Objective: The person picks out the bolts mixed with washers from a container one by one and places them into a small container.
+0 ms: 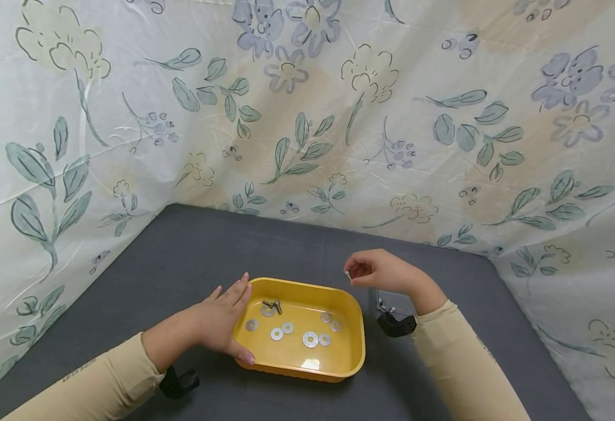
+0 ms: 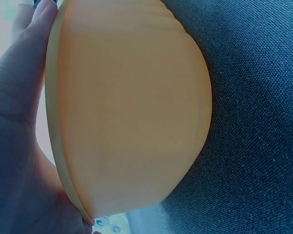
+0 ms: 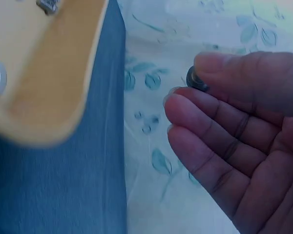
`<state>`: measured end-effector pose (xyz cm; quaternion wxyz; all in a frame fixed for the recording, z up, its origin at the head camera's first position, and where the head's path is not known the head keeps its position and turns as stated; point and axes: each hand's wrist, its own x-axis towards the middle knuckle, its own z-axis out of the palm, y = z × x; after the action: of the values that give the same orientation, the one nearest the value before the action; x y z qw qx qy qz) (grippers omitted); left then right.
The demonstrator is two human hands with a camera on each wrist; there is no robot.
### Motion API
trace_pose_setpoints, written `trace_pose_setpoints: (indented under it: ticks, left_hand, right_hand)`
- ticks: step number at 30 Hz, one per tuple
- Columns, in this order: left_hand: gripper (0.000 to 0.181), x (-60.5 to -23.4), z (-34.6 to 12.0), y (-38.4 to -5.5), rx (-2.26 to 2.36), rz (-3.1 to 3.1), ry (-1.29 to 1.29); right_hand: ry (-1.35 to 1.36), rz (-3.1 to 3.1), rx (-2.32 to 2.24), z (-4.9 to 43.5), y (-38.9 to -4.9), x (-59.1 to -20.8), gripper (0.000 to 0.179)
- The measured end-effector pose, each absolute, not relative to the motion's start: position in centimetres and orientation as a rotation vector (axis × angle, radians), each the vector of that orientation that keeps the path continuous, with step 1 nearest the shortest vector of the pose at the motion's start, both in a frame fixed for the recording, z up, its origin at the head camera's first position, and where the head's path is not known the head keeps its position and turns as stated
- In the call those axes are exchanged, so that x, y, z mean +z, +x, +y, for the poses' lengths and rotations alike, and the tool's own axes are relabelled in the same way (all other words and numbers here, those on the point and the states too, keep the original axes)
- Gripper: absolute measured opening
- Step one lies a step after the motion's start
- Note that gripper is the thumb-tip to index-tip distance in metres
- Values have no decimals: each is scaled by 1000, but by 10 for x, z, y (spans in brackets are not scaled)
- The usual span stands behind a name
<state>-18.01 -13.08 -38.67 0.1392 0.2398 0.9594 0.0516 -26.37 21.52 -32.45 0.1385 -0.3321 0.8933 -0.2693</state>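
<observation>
In the head view, a yellow tray point(image 1: 352, 304) sits on a dark tabletop point(image 1: 202, 240) between 2 hands that are well apart. The left hand point(image 1: 218, 318) rests at the tray's 9 o'clock side, fingers spread straight along the rim. Inside are 8 flat washers point(image 1: 315, 335), with 2 bolts point(image 1: 278, 307) together at 10 o'clock. Outside, toward 2 o'clock, the right hand point(image 1: 386, 272) pinches a small metal fastener point(image 1: 347, 275) above the tabletop. A small grey box point(image 1: 399, 299) holding metal bits lies between 2 and 3 o'clock, just beside that wrist.

In the left wrist view, the tray's wall fills the middle; the left hand touches its rim at 9 o'clock.

In the right wrist view, the right hand, at 3 o'clock, grips the fastener between thumb and finger, apart from the tray at 10 o'clock.
</observation>
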Motion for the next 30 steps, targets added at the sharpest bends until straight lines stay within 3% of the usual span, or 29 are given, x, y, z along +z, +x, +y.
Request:
trace_pose_setpoints:
  ticks: [30]
  left_hand:
    - [133,-386,-130,-179,201,2774,710]
  right_hand:
    - [-680,2746,-740,308,-272,-356,17]
